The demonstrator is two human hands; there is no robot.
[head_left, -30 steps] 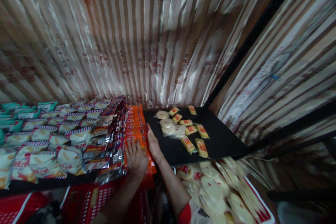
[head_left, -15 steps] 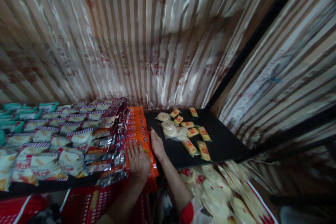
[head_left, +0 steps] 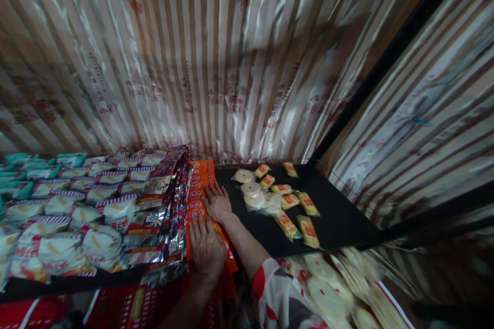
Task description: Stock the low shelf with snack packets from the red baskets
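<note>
A row of overlapping orange packets (head_left: 196,196) lies on the black shelf (head_left: 339,216). My left hand (head_left: 208,247) rests flat on the nearer packets with its fingers stretched forward. Farther back, my right hand (head_left: 218,203) lies on top of the same row, fingers extended towards the left. Both palms face down and hide part of the packets. Close along the left side of the row stand shiny dark red and silver packets (head_left: 170,190).
White bagged snacks (head_left: 111,211) and green packets (head_left: 40,170) fill the shelf's left side. Round white flat cakes (head_left: 252,193) and several yellow packets (head_left: 285,223) lie to the right. Below are a red basket (head_left: 127,308) and bagged round cakes (head_left: 328,288). Striped sheeting (head_left: 216,61) hangs behind.
My right hand has moved from the right edge of the orange row onto its top. My left hand stays flat on the packets. The view has shifted slightly.
</note>
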